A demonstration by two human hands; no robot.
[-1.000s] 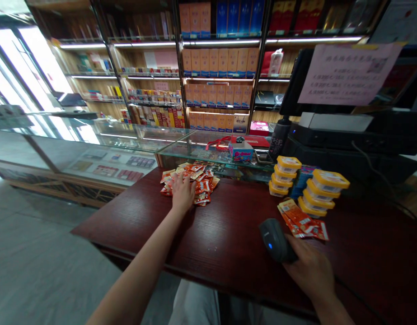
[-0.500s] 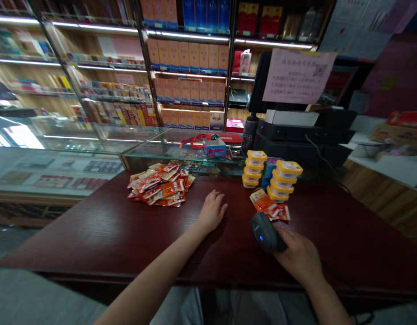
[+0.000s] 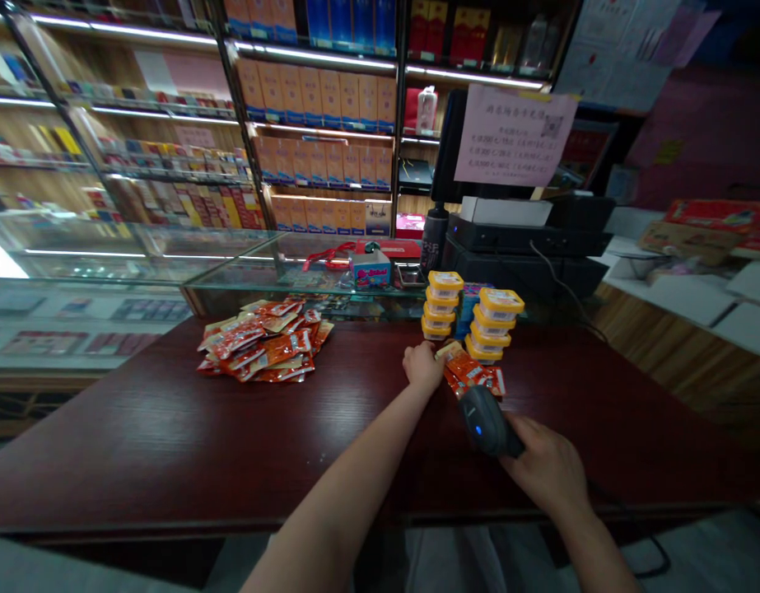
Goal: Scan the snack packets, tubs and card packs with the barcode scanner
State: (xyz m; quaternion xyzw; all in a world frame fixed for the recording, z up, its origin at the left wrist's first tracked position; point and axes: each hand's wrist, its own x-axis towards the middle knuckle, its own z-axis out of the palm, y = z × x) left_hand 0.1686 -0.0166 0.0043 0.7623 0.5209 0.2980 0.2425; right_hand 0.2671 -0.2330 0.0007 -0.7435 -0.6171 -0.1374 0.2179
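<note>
- Since earlier, my left hand (image 3: 422, 366) has moved right to the few orange packets (image 3: 471, 371); whether it's pinching, I can't tell.
- My right hand (image 3: 546, 463) wraps the scanner (image 3: 482, 418).
- Those packets lie before yellow-lidded tubs (image 3: 493, 324).

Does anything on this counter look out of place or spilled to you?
I see nothing clearly spilled or broken. The untidiest spot is the large heap of orange packets on the left of the dark counter: they overlap at all angles, whereas the yellow-lidded tubs stand in stacks.
</note>
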